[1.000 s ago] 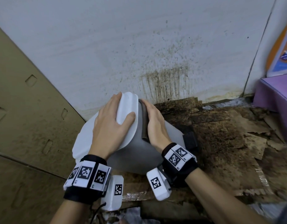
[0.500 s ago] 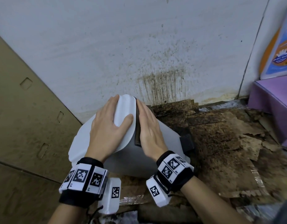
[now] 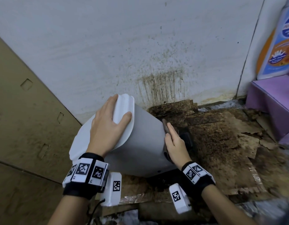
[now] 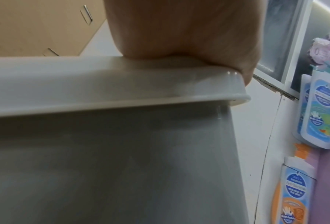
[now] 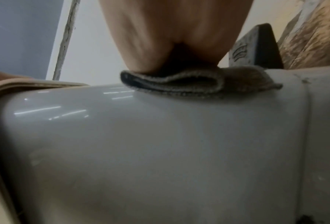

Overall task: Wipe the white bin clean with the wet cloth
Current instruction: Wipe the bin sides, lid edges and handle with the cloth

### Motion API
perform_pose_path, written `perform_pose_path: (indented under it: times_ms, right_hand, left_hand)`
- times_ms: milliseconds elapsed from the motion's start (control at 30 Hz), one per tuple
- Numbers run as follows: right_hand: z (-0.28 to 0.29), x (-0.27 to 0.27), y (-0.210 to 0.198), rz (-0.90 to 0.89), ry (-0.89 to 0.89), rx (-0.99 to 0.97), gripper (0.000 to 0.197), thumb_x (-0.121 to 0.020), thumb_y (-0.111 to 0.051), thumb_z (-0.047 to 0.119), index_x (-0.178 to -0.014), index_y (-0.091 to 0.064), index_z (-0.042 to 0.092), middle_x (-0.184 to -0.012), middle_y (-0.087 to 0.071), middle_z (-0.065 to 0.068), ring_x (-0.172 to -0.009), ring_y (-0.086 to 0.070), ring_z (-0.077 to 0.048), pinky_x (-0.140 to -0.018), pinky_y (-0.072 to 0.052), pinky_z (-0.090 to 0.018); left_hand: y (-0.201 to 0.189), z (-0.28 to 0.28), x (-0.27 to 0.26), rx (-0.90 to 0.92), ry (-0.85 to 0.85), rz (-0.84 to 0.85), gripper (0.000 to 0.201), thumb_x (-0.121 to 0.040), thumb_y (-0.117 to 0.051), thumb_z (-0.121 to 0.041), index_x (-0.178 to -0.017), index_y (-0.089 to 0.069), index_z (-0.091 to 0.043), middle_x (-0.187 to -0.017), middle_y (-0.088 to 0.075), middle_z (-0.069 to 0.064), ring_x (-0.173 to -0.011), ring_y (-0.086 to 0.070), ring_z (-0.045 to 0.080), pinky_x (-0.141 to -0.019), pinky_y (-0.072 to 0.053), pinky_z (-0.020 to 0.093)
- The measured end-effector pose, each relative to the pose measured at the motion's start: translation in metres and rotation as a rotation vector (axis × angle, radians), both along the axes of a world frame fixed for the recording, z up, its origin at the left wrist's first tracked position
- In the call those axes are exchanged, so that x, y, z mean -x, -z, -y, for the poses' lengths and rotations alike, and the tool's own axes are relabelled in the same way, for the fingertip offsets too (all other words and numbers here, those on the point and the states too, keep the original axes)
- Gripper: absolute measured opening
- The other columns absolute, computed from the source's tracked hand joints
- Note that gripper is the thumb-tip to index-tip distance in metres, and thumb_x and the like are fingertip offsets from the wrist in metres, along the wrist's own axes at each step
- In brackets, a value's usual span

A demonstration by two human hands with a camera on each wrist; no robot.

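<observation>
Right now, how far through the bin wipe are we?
Midway, by the look of it. Done: the bin wall in the right wrist view looks glossy. In hand: left hand steadies the lid; right hand presses the cloth on the side. Left: specks by the base seam; far sides unseen.

Left hand (image 3: pixel 108 125): palm down, fingers straight and spread, thumb splayed out to the right.
Right hand (image 3: pixel 174 143): flat, fingers straight and together, pointing away from the body.
Wrists: both wear black bands with white marker blocks.
Forearms: bare, reaching forward.
</observation>
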State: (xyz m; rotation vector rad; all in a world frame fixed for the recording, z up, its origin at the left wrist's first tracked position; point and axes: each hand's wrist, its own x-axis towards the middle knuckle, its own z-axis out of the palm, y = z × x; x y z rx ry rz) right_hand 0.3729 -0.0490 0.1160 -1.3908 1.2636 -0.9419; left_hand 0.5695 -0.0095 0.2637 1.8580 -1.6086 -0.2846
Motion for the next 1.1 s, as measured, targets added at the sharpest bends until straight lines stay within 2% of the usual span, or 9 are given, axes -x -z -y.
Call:
perform_pose_path:
  times_ms: [200,267,333,500,633,767,933,1000,1100]
  right_hand:
    - [-0.003,-0.008,-0.012,-0.031,0.105,0.012,0.048,-0.108,-0.035,0.021,-0.156,-0.036,0.020,-0.141,-0.056,-0.009,-0.125,-0.054,-0.024,-0.105,-0.041,-0.032]
    - [-0.006,-0.013,-0.022,0.030,0.131,0.030,0.046,-0.108,-0.035,0.021,-0.153,-0.040,0.023,-0.126,-0.063,-0.003,-0.100,-0.061,-0.010,-0.084,-0.043,-0.017]
    - [-0.009,-0.018,-0.039,0.153,0.132,0.028,0.043,-0.108,-0.035,0.019,-0.150,-0.045,0.023,-0.123,-0.062,0.012,-0.093,-0.060,0.013,-0.077,-0.041,-0.002]
    - [-0.013,-0.028,-0.091,0.458,0.051,0.074,0.043,-0.109,-0.033,0.016,-0.145,-0.052,0.030,-0.141,-0.057,0.020,-0.124,-0.054,0.008,-0.109,-0.045,-0.026]
    - [-0.008,-0.030,-0.123,0.477,0.017,0.147,0.045,-0.108,-0.033,0.014,-0.143,-0.055,0.031,-0.134,-0.061,0.023,-0.117,-0.062,-0.007,-0.107,-0.048,-0.042]
    - [-0.005,-0.023,-0.127,0.246,-0.003,0.222,0.045,-0.107,-0.036,0.020,-0.150,-0.047,0.027,-0.155,-0.043,0.013,-0.138,-0.040,0.002,-0.120,-0.032,-0.028]
    - [-0.006,-0.004,-0.120,0.077,0.048,0.204,0.049,-0.105,-0.045,0.032,-0.153,-0.037,0.030,-0.139,-0.028,0.010,-0.139,-0.027,-0.010,-0.103,-0.032,-0.017]
    - [-0.005,0.008,-0.116,0.034,0.076,0.199,0.054,-0.101,-0.052,0.039,-0.152,-0.037,0.033,-0.133,-0.028,0.010,-0.138,-0.028,-0.014,-0.108,-0.035,-0.027]
    - [-0.001,0.027,-0.109,0.042,0.083,0.179,0.061,-0.095,-0.061,0.048,-0.150,-0.036,0.039,-0.136,-0.030,0.010,-0.141,-0.032,-0.017,-0.113,-0.036,-0.036]
  left_hand:
    - [-0.002,-0.002,0.001,-0.012,-0.001,0.002,0.083,-0.082,-0.039,-0.069,-0.158,-0.030,-0.036,-0.163,-0.034,-0.015,-0.147,-0.032,0.014,-0.118,-0.028,0.044]
    - [-0.003,-0.002,0.000,-0.018,-0.011,-0.004,0.082,-0.082,-0.039,-0.068,-0.158,-0.030,-0.037,-0.163,-0.034,-0.016,-0.147,-0.032,0.015,-0.118,-0.029,0.044]
    - [-0.004,-0.002,0.000,-0.020,-0.010,-0.001,0.082,-0.082,-0.040,-0.068,-0.157,-0.030,-0.037,-0.162,-0.035,-0.016,-0.147,-0.033,0.016,-0.118,-0.029,0.045]
    - [-0.005,0.001,0.016,-0.023,0.022,0.056,0.082,-0.086,-0.036,-0.069,-0.158,-0.030,-0.032,-0.165,-0.032,-0.011,-0.149,-0.030,0.017,-0.121,-0.026,0.044]
    - [-0.005,0.003,0.038,-0.033,0.021,0.001,0.056,-0.106,-0.034,-0.049,-0.156,-0.032,-0.023,-0.164,-0.034,-0.005,-0.149,-0.029,0.018,-0.122,-0.022,0.041]
    - [-0.008,0.006,0.058,-0.068,0.046,-0.142,0.038,-0.109,-0.030,-0.032,-0.144,-0.039,-0.022,-0.158,-0.036,-0.007,-0.144,-0.030,0.015,-0.120,-0.022,0.038]
    - [-0.007,0.006,0.071,-0.090,0.142,-0.410,0.040,-0.096,-0.034,-0.048,-0.130,-0.047,-0.032,-0.141,-0.048,-0.017,-0.135,-0.041,0.003,-0.112,-0.035,0.032]
    - [-0.007,0.004,0.077,-0.045,0.161,-0.550,0.026,-0.104,-0.041,-0.034,-0.128,-0.049,-0.029,-0.130,-0.053,-0.020,-0.122,-0.045,-0.013,-0.099,-0.040,0.013]
    - [-0.005,0.002,0.076,0.030,0.131,-0.603,0.025,-0.106,-0.044,-0.019,-0.130,-0.051,-0.022,-0.127,-0.056,-0.014,-0.110,-0.052,-0.016,-0.082,-0.040,-0.001]
